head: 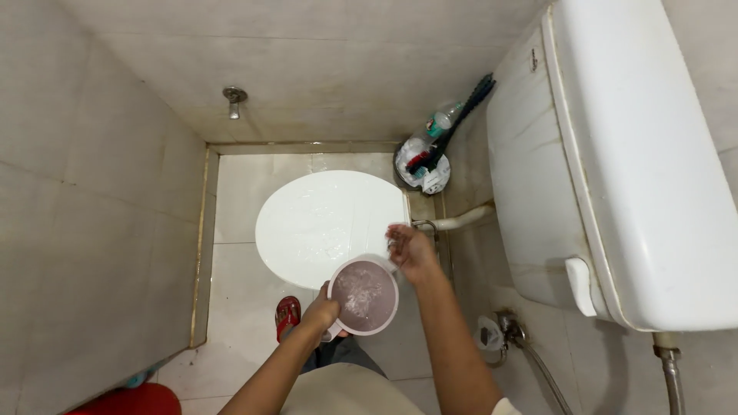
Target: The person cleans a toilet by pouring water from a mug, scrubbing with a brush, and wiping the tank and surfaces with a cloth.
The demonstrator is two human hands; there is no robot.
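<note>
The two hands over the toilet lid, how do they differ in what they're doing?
The left hand grips a round mug of water by its handle; the right hand holds nothing, fingers loosely curled. The left sits nearer the body beside a red slipper; the right reaches farther, at the edge of the wet white toilet lid. Both are bare.

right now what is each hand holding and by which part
The left hand holds a round mug with water inside by its handle. The right hand rests at the mug's far rim over the closed toilet lid; it grips nothing clearly.
</note>
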